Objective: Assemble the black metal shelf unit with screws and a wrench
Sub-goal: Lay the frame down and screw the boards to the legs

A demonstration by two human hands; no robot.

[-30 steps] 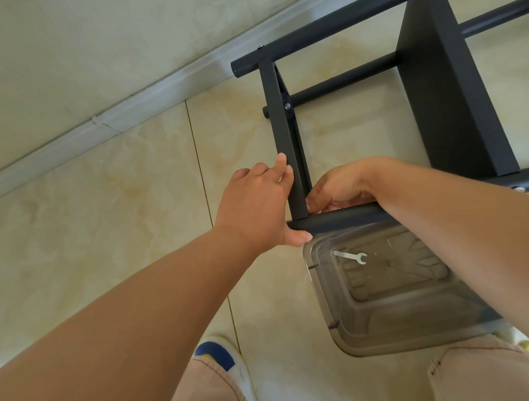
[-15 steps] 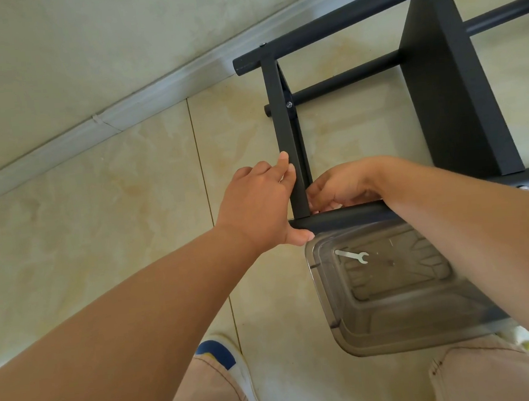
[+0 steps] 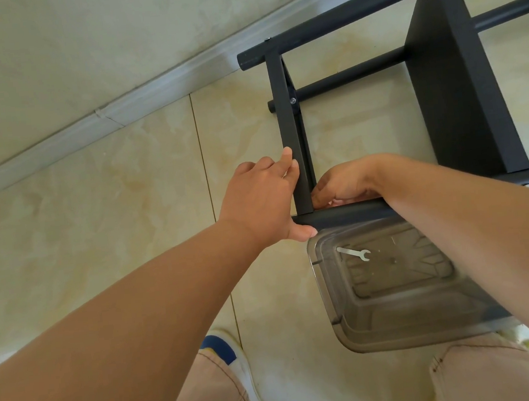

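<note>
The left hand [image 3: 261, 200] is spread against the corner of the black shelf frame [image 3: 458, 87], fingers lying flat along the outer side of the upright bar [image 3: 294, 153] and the thumb hooked under the end of the near round tube [image 3: 347, 215], bracing rather than gripping. Just across that bar, the right hand [image 3: 343, 183] is curled inside the corner, fingertips pinched together against the joint; what they pinch is hidden, so I cannot tell whether they hold anything. The frame lies on its side on the tiled floor [image 3: 114, 213], its far tubes running toward the skirting board [image 3: 90, 119], with a screw [image 3: 293, 101] showing higher up the bar. Below the near tube sits a clear plastic tub [image 3: 395, 326], partly under the right forearm, with a small silver wrench [image 3: 354, 253] lying loose in it. Nearer still are both knees and a white and blue shoe [image 3: 228, 350].
</note>
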